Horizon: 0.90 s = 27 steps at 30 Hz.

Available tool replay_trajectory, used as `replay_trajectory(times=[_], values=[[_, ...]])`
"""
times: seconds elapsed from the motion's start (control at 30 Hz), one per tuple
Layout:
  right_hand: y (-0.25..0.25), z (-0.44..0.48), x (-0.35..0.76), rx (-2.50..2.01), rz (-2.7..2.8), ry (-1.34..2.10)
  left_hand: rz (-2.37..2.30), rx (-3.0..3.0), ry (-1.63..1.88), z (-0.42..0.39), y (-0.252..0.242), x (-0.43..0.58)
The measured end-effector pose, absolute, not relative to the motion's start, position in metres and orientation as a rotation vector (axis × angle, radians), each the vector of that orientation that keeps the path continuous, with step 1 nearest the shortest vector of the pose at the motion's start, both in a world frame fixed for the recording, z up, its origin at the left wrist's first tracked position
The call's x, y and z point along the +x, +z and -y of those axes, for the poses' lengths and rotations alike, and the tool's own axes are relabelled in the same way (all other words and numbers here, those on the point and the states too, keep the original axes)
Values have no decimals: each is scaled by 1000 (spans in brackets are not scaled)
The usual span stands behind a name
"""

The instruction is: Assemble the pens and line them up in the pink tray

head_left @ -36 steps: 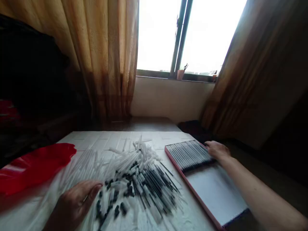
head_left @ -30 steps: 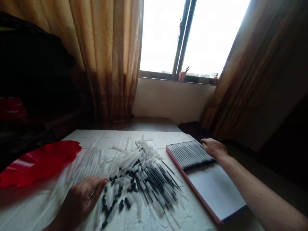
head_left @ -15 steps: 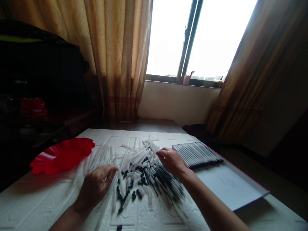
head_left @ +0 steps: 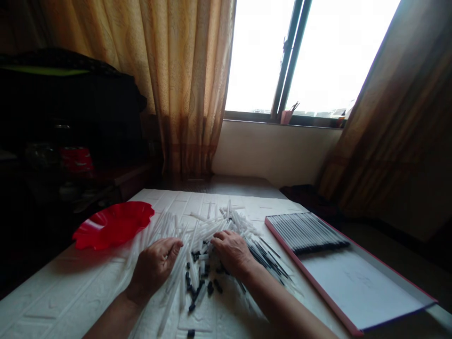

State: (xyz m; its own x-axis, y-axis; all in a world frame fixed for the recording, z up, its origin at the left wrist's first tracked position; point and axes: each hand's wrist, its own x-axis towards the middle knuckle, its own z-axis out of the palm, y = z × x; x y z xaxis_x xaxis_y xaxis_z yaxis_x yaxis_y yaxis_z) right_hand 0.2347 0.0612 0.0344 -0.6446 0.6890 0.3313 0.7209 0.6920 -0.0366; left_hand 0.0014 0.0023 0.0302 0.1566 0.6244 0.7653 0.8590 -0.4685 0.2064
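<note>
At the left of the pile my left hand (head_left: pixel 157 263) is closed, thumb against curled fingers; what it may hold is hidden. Clear plastic pen barrels (head_left: pixel 169 287) lie under and beside it. My right hand (head_left: pixel 231 249) hovers over the middle of the pile with its fingers bent together and downward, and any small part in them cannot be made out. Below its fingertips are small black pen plugs (head_left: pixel 210 288) and short frosted caps (head_left: pixel 243 221). Thin dark refills (head_left: pixel 270 259) fan out to the right of that wrist.
A red wavy-edged plate (head_left: pixel 113 226) stands on the left of the white table (head_left: pixel 42 301). On the right a shallow pink-edged box (head_left: pixel 353 287) holds a row of pens (head_left: pixel 307 230). Behind are a curtain (head_left: pixel 190 84) and a window.
My right hand has moved left, from the pile's right side beside the box to above its middle. My left hand keeps its closed pose. The whole view has shifted a little.
</note>
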Motion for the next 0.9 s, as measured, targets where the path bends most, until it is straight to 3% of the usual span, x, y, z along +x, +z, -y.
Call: replay_trajectory(times=[0.37,0.57,0.9], values=[[49,-35,254,-818,2250,-151,1423,-2193,-1188,0,30,5],[54,-21,246,-830,1741,583,1272,-2236,-1192,8,30,16],[44,-20,232,-741,1743,1095,1074,-2314,-1131,13,30,33]])
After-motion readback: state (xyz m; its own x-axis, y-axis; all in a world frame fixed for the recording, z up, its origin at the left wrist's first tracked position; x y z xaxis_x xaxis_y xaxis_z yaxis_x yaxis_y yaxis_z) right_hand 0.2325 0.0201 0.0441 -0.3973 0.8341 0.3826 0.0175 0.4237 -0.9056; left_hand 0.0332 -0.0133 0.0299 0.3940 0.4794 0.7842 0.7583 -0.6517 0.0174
